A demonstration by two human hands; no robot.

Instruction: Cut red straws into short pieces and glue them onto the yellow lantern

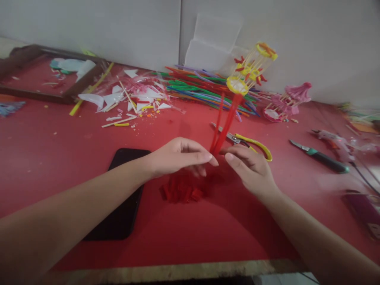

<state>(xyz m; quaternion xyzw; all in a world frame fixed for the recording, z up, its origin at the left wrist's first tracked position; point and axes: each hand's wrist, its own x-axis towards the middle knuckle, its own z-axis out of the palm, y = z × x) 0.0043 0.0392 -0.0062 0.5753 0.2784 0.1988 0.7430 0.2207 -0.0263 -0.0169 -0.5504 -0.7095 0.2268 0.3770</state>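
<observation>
Several long red pipe cleaners (227, 124) stand nearly upright, their lower ends pinched in the fingers of my left hand (181, 156). Close by on the right, my right hand (252, 166) has its fingers curled in, with the fingertips at the base of the stems; what they pinch is hidden. Beneath my hands lies a loose heap of short red pieces (182, 190), partly blurred. Just behind the stems rest scissors (255, 144) with yellow handles. My left forearm passes over a black phone or tablet (124, 213) lying flat.
Coloured pipe cleaners (196, 89) lie in a bundle at the back, near a yellow stick model (252, 69) and a pink one (287, 103). White scraps (142, 95) spread at back left beside a brown frame (35, 97). A cutter knife (323, 158) and glue gun (335, 142) lie right.
</observation>
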